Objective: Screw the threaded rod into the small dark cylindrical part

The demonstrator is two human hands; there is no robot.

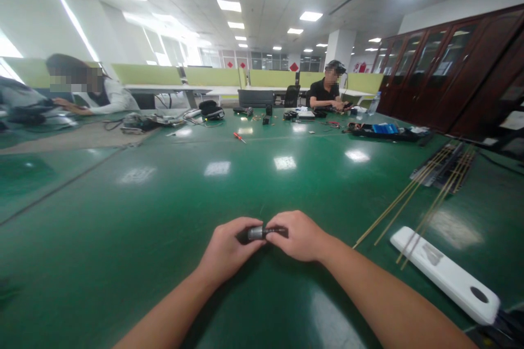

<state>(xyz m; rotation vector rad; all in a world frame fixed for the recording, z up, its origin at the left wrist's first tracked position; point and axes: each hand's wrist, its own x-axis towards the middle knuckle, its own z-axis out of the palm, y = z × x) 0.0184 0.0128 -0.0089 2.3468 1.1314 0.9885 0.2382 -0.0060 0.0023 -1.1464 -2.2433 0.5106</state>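
Between my two hands lies a small dark cylinder with a silver-grey band (256,233), held level above the green table. My left hand (230,242) is closed around its thicker left end, thumb and fingers on either side. The fingers of my right hand (298,237) pinch the thinner dark part at the right, close to the band. Whether that thin part is joined to the cylinder or is a separate piece, I cannot tell. My fingers cover much of both ends, and the exact kind of object is not clear.
To the right are a long white device (446,275) with a dark oval and several thin wooden sticks (393,215). A red screwdriver (239,137) lies farther off on the green table (176,191). A black tray (393,133) holds blue things. Two people sit across the table.
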